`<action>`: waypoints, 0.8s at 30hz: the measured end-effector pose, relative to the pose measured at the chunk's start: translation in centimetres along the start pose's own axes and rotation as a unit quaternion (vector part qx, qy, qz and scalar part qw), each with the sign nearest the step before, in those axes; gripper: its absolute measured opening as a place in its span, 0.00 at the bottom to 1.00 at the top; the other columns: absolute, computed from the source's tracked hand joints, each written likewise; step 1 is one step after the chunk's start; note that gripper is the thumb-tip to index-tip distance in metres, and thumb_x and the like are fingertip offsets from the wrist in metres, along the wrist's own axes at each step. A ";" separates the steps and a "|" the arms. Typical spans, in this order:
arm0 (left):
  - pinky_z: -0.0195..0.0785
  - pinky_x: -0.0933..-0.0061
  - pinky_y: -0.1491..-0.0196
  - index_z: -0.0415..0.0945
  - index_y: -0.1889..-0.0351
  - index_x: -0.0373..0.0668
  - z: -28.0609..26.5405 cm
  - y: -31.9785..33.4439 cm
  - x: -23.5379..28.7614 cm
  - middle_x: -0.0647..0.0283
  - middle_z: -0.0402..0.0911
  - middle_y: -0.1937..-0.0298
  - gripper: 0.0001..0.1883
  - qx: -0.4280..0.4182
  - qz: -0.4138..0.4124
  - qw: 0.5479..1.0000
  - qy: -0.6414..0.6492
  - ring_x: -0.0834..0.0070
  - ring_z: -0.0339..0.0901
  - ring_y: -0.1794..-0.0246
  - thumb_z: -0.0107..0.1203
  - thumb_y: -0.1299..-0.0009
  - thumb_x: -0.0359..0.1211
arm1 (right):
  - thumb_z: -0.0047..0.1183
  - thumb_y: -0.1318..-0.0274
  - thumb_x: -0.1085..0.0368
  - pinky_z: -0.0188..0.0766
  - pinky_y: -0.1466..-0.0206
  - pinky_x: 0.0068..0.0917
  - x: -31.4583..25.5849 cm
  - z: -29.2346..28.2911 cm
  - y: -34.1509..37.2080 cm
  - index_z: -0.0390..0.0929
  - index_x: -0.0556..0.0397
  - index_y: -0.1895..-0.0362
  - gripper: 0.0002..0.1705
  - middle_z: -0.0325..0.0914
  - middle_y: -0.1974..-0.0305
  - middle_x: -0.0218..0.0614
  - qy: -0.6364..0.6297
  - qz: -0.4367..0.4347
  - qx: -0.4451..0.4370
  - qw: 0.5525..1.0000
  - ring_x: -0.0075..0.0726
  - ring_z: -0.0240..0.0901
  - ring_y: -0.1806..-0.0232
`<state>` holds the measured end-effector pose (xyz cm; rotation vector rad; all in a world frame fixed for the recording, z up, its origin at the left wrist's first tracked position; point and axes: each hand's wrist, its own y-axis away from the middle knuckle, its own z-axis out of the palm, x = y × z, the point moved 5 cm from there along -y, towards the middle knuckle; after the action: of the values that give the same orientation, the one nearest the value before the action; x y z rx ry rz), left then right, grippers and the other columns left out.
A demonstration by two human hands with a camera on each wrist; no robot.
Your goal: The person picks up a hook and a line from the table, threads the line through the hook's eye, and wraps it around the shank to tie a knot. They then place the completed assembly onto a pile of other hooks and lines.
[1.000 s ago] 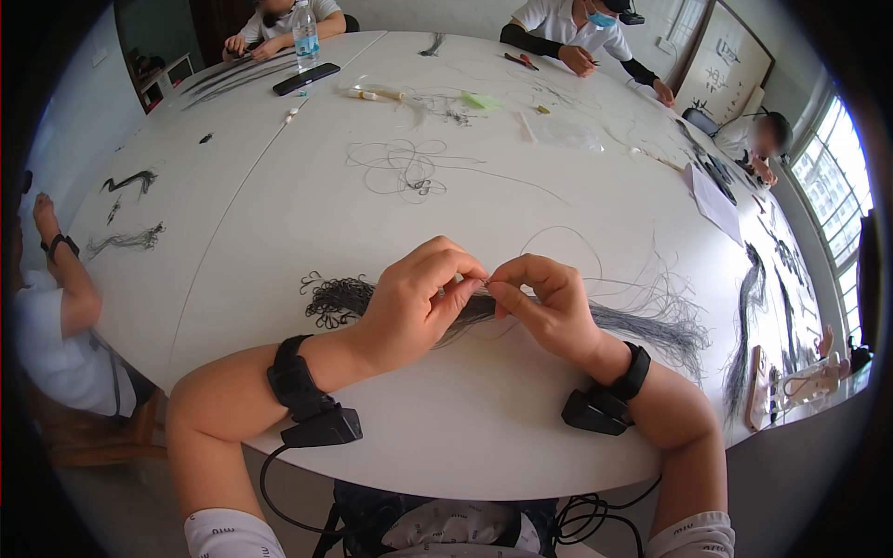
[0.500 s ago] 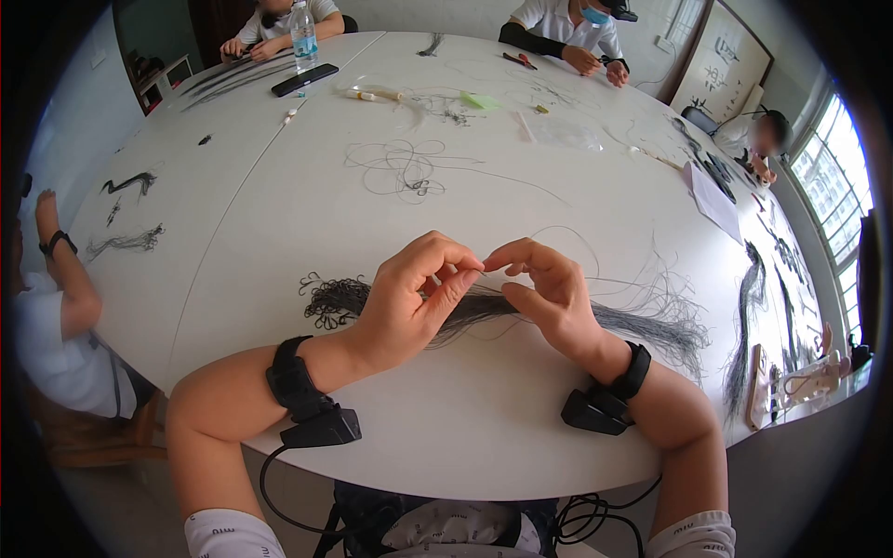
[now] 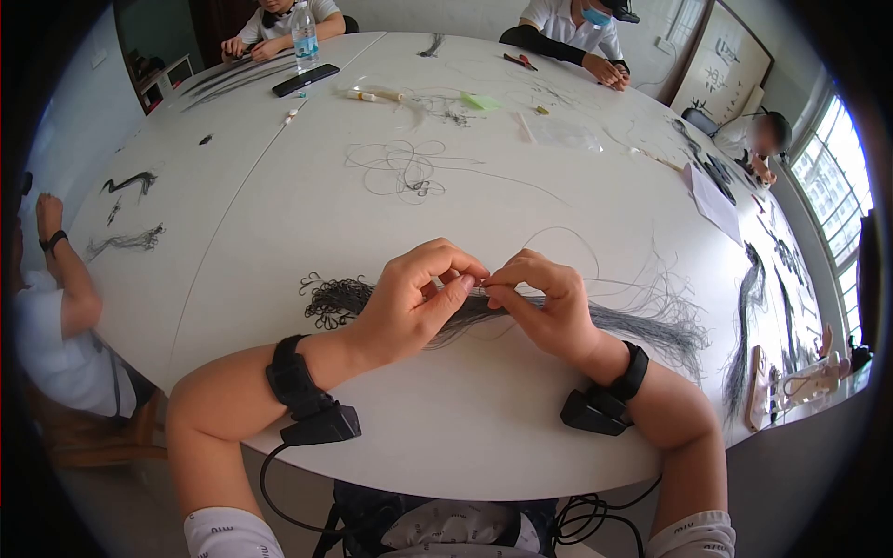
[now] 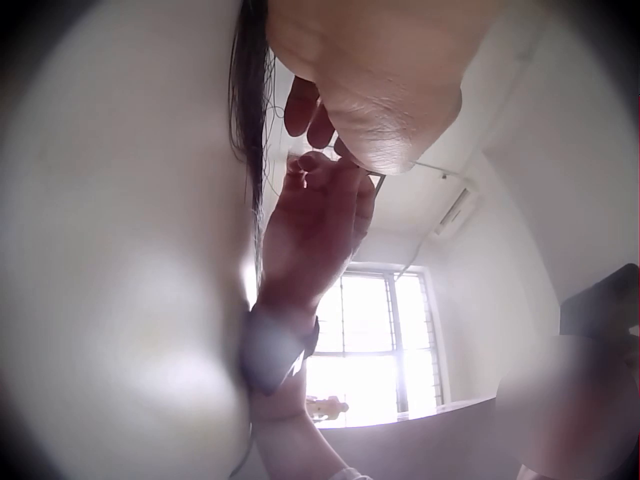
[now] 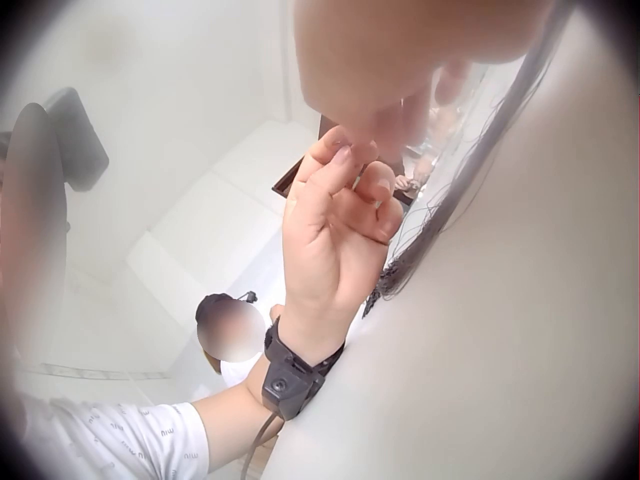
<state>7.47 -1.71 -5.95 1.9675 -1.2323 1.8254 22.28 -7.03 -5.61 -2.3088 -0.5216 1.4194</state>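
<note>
Both hands meet above a long bundle of dark thin strands (image 3: 642, 325) lying across the table, its looped end (image 3: 337, 299) at the left. My left hand (image 3: 419, 296) pinches something tiny between thumb and index finger. Against it, the right hand (image 3: 549, 302) pinches at the same spot with thumb and index finger. What lies between the fingertips is too small to make out, perhaps a thin strand. In the right wrist view the left hand (image 5: 335, 235) shows its other fingers loosely curled; the left wrist view shows the right hand (image 4: 315, 225) close to it.
Loose coiled strands (image 3: 405, 172) lie beyond the hands, with a green paper (image 3: 480, 100) and a clear plastic bag (image 3: 567, 133) further back. A phone (image 3: 305, 80) and bottle (image 3: 304, 39) stand far left. More dark strands (image 3: 744, 325) lie at right. Other people sit around the table.
The right hand's thumb, apart from its index finger half a second ago, has closed back to a pinch. Both hands have shifted slightly. Across the table, a person's hands have come together.
</note>
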 end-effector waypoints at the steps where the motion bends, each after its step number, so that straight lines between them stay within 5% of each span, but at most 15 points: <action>1: 0.65 0.83 0.72 0.75 0.60 0.40 0.0 0.0 -0.1 0.68 0.75 0.65 0.06 -0.004 -0.010 1.000 0.006 0.83 0.73 0.69 0.52 0.34 0.26 | 0.57 0.53 0.76 0.68 0.67 0.25 -0.2 0.0 0.0 0.79 0.56 0.68 0.06 0.77 0.75 0.34 0.028 -0.030 0.006 0.999 0.29 0.73 0.71; 14: 0.68 0.77 0.71 0.72 0.59 0.40 0.1 -0.5 1.7 0.63 0.74 0.65 0.11 -0.033 0.022 0.990 -0.138 0.77 0.74 0.70 0.51 0.38 0.20 | 0.59 0.54 0.74 0.68 0.66 0.27 0.0 -0.1 0.0 0.79 0.55 0.69 0.05 0.77 0.74 0.36 0.055 -0.037 0.007 0.998 0.35 0.73 0.71; 17: 0.69 0.69 0.63 0.72 0.58 0.39 -0.7 -1.3 2.1 0.58 0.74 0.64 0.12 -0.101 0.028 0.957 -0.269 0.65 0.75 0.68 0.48 0.40 0.19 | 0.58 0.53 0.73 0.68 0.67 0.27 -0.1 -0.1 0.1 0.78 0.55 0.70 0.04 0.77 0.75 0.36 0.046 -0.021 0.007 0.999 0.35 0.72 0.72; 24: 0.66 0.67 0.58 0.75 0.69 0.36 -6.6 -2.8 0.9 0.56 0.75 0.64 0.05 -0.131 -0.056 0.890 -0.433 0.59 0.72 0.63 0.49 0.40 0.21 | 0.55 0.48 0.71 0.66 0.72 0.24 -0.1 0.0 0.0 0.77 0.56 0.70 0.02 0.76 0.76 0.35 0.064 0.059 0.019 0.996 0.29 0.68 0.78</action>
<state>4.39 3.86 -2.58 2.6832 -1.4037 0.6226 22.23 -7.10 -5.51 -2.4151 -0.3219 1.3102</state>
